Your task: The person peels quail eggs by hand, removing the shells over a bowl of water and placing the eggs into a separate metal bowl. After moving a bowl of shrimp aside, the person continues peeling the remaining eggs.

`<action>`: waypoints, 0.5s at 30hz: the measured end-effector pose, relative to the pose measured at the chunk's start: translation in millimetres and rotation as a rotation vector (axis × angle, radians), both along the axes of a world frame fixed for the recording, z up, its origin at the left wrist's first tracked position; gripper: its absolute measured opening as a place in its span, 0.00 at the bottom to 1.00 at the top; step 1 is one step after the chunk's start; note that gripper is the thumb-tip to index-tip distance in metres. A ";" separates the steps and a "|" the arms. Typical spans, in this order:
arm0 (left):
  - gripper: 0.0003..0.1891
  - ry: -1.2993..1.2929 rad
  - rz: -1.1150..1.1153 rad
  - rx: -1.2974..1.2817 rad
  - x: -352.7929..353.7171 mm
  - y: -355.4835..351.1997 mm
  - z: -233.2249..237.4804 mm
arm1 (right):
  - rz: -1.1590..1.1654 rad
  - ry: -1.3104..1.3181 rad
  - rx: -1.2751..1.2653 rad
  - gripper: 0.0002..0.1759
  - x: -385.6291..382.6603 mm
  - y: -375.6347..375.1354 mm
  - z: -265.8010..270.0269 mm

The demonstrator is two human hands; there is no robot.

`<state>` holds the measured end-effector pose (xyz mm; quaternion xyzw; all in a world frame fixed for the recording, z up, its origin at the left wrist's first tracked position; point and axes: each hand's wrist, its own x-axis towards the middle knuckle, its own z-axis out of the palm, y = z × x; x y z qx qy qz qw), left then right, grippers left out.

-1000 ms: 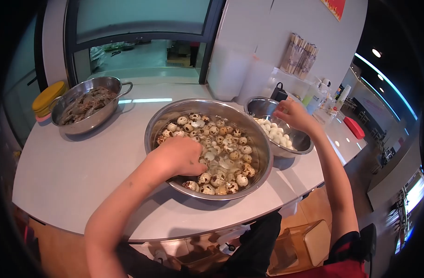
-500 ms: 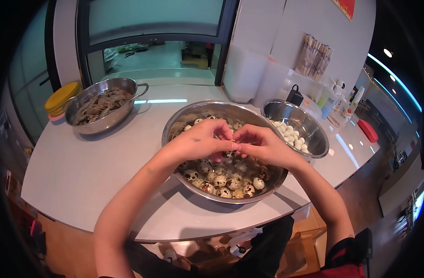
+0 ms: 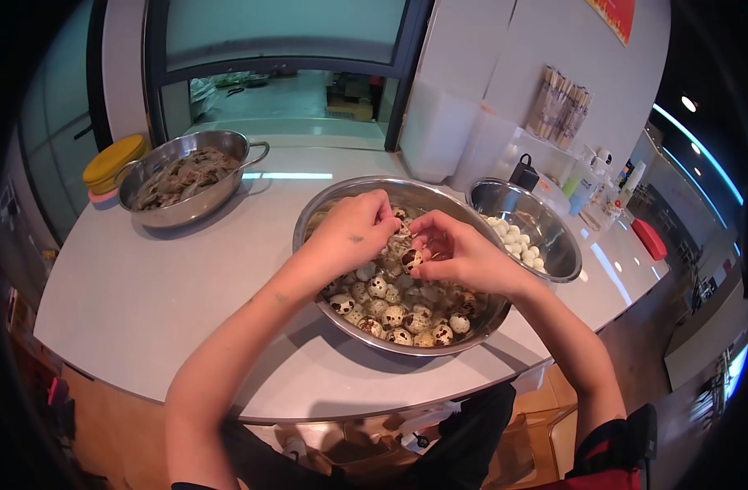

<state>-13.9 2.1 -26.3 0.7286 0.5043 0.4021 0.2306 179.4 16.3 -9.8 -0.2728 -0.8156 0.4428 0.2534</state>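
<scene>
A speckled quail egg is pinched between the thumb and fingers of my right hand, above the large steel bowl. To its left, my left hand is closed with fingertips pressed together, apart from that egg; whatever is between them is hidden. Below both hands, the bowl holds many spotted quail eggs in water with bits of shell. Just right of my right hand, a smaller steel bowl contains peeled white eggs.
A two-handled steel pan of raw shrimp stands at the back left, beside a yellow round lid. Bottles, a black box-shaped item and a red case sit on the right. The pale table has a curved front edge.
My hands were together at one egg. Now my left hand has drawn away up and left, while my right hand keeps the egg. The view has shifted slightly.
</scene>
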 end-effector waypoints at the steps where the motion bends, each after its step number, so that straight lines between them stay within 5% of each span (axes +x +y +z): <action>1: 0.09 -0.002 0.002 0.000 -0.1 -1.4 -1.2 | 0.002 -0.002 0.000 0.18 -0.5 0.0 2.6; 3: 0.11 0.251 0.102 0.262 2.5 -6.3 -5.9 | 0.017 -0.390 0.223 0.17 1.4 1.4 11.8; 4: 0.11 0.246 0.105 0.263 2.2 -5.4 -10.7 | 0.020 -0.395 0.224 0.17 2.2 3.5 12.2; 7: 0.13 0.299 0.052 0.410 1.3 -0.2 -20.6 | 0.247 -0.967 0.484 0.16 0.5 3.6 8.7; 10: 0.15 0.263 0.008 0.415 3.6 0.4 -15.5 | 0.167 -0.781 0.485 0.17 3.0 4.1 5.1; 12: 0.16 0.066 -0.102 0.106 6.1 -1.3 -7.5 | 0.119 -0.710 0.402 0.14 -1.5 2.6 15.1; 14: 0.17 0.023 -0.128 -0.023 7.9 -4.3 2.1 | 0.052 -0.095 0.132 0.13 1.9 4.3 11.0; 15: 0.18 -0.017 -0.162 -0.155 8.1 -6.3 6.1 | 0.027 -0.099 0.069 0.12 4.0 4.5 12.5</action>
